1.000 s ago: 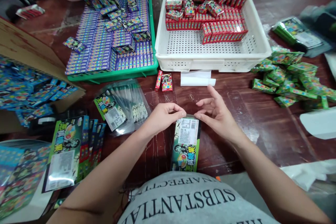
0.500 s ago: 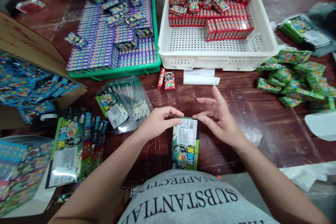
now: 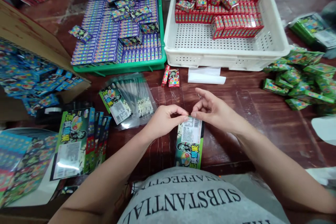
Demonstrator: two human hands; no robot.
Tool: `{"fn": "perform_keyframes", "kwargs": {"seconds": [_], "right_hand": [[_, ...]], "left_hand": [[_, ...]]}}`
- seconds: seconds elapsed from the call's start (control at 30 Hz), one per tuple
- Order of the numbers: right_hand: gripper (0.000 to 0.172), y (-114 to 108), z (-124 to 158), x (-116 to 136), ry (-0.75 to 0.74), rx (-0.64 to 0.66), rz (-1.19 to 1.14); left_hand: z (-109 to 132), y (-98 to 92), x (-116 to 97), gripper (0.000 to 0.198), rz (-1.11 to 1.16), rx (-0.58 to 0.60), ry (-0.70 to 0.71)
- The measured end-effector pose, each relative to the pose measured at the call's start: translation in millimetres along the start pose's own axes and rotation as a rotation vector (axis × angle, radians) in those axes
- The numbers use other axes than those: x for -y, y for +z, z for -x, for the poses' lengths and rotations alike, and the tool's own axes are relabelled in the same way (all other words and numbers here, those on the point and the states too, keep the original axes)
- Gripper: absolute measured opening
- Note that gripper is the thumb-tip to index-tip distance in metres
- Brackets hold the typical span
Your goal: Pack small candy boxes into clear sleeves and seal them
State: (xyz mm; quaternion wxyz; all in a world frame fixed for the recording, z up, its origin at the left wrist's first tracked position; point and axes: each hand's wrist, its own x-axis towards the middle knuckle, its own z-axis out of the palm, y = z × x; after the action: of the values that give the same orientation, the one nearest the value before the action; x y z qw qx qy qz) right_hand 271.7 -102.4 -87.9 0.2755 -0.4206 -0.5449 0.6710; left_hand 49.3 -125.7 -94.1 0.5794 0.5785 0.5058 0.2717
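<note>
A flat printed candy packet, green and black with a white label, lies upside down to me just in front of my shirt. My left hand pinches its far left edge between thumb and fingers. At the far edge beside it, my right hand has thumb and index finger pressed together, its other fingers curled and the index side raised. Both sets of fingertips nearly meet over the top of the packet. Beyond them lie two small red candy boxes and a folded white paper.
A white basket of red boxes and a green tray of purple boxes stand at the back. Clear bags and filled packets lie left. Green boxes are heaped right; a carton holds blue boxes.
My right hand's spread fingers have drawn in and closed at the packet's far edge, nearer my left hand. The whole view has shifted slightly.
</note>
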Motion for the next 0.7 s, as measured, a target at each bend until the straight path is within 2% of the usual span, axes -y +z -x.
{"fn": "perform_keyframes", "kwargs": {"seconds": [0.13, 0.27, 0.37, 0.5, 0.6, 0.63, 0.7], "right_hand": [[0.097, 1.8, 5.0, -6.9, -0.032, -0.050, 0.198], [0.091, 7.2, 18.6, -4.0, -0.273, -0.206, 0.614], [0.082, 14.0, 25.6, -5.3, -0.357, -0.191, 0.811], [0.082, 17.8, 24.7, -12.1, -0.298, -0.115, 0.802], [0.083, 12.6, 27.7, -15.1, -0.321, -0.044, 0.709], [0.084, 9.7, 31.5, -16.3, -0.335, -0.069, 0.648], [0.082, 4.1, 43.2, -20.7, -0.363, -0.236, 0.482]], "left_hand": [[0.0, 0.4, 1.4, 0.015, 0.011, 0.000, -0.007], [-0.2, -1.7, 1.1, 0.015, 0.026, 0.019, -0.009], [0.3, -2.8, -0.2, 0.014, 0.036, 0.050, 0.018], [1.3, -0.2, 2.8, 0.021, 0.099, 0.101, 0.053], [2.6, -3.2, 12.1, 0.028, 0.127, 0.094, 0.006], [3.6, -6.8, 15.9, 0.028, 0.123, 0.056, -0.024], [6.7, -17.0, 22.2, 0.029, 0.164, -0.123, -0.071]]}}
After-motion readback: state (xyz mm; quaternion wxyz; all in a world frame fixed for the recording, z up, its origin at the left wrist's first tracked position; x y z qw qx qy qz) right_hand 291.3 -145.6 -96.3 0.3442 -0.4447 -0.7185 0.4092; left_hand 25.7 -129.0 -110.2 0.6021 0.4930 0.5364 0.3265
